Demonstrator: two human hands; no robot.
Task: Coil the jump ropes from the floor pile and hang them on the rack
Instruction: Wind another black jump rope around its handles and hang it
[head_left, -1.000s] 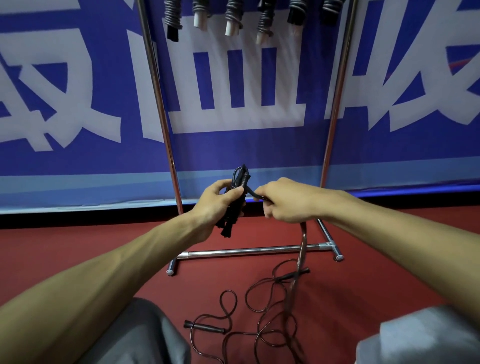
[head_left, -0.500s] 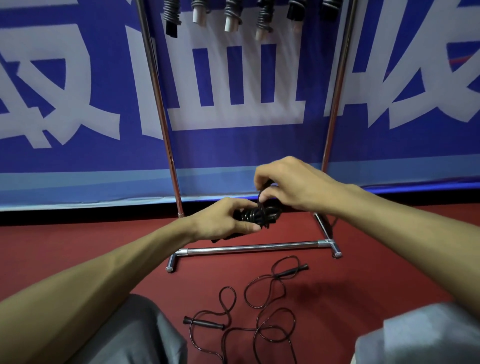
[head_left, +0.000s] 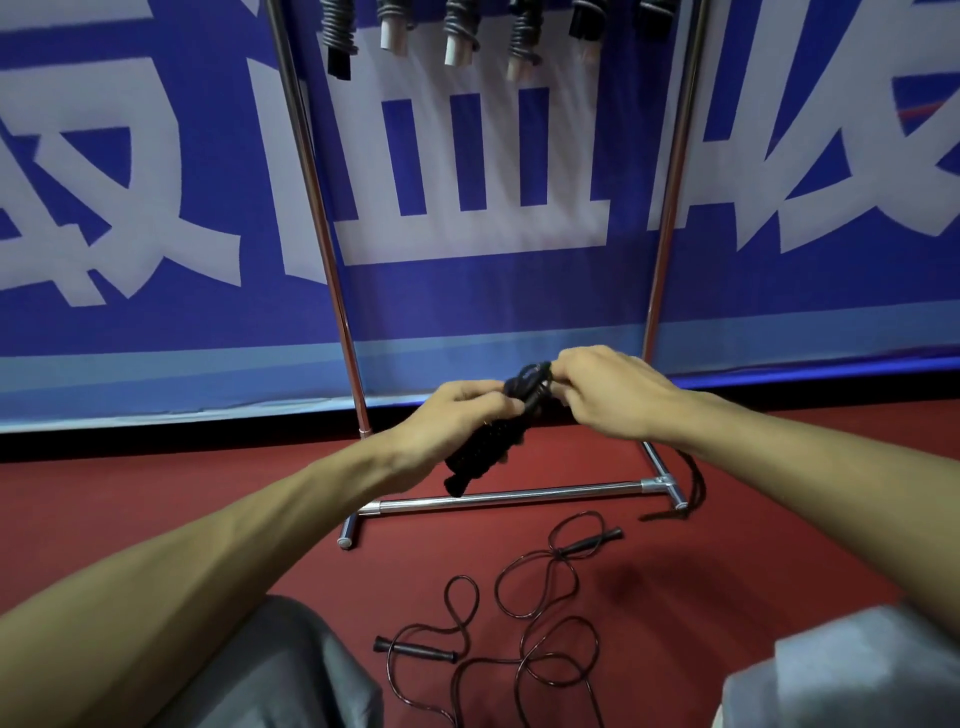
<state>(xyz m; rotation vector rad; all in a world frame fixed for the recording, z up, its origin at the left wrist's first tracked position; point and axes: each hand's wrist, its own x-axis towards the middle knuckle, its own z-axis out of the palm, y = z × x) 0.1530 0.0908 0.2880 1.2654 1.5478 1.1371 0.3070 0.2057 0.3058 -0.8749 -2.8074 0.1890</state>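
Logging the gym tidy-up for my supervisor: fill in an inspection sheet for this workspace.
Surface: red floor; the rack stands on it.
Job's things: coiled jump rope held before the rack; loose jump rope sprawled uncoiled on the floor; hung ropes at the rack's top.
Clutter: nothing seen.
Grippers: left hand grips the coil's middle; right hand pinches its upper end.
Cables: nothing seen besides ropes; a rope tail dangles under the right forearm.
Surroundings: blue banner with white characters behind the rack.
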